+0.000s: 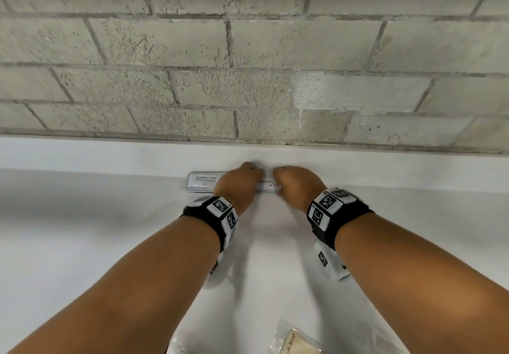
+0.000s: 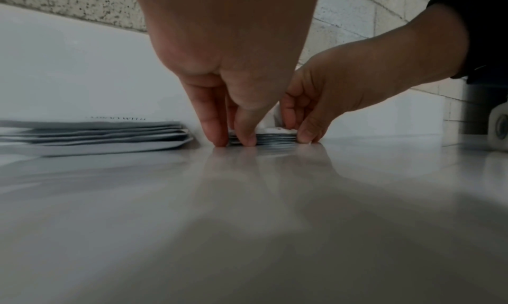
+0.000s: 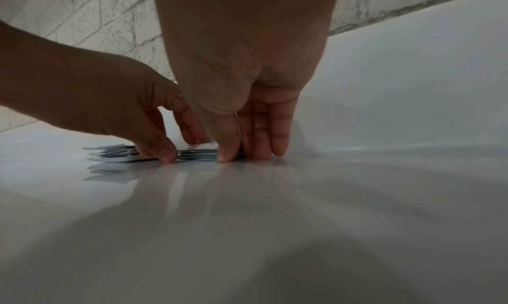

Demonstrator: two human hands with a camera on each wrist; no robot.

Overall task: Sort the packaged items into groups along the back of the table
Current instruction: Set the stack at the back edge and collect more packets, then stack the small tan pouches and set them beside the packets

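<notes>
A small stack of white sachets (image 1: 266, 185) lies at the back of the white table (image 1: 110, 243), below the wall. My left hand (image 1: 256, 178) pinches its left end, thumb in front and fingers behind. My right hand (image 1: 277, 181) pinches its right end the same way. In the left wrist view the left hand (image 2: 236, 134) and right hand (image 2: 302, 132) have their fingertips on the tabletop beside the stack (image 2: 274, 139). The right wrist view shows the right hand (image 3: 243, 150), the left hand (image 3: 176, 147) and the stack (image 3: 196, 155) between them. Most of the stack is hidden by the hands.
A stack of flat "Shampoo with conditioner" sachets (image 1: 205, 181) lies just left of my left hand, also seen in the left wrist view (image 2: 96, 134). Near the front edge lie a clear-wrapped bath soap (image 1: 297, 342) and another clear packet (image 1: 179, 349). A block wall (image 1: 248, 64) rises behind the table.
</notes>
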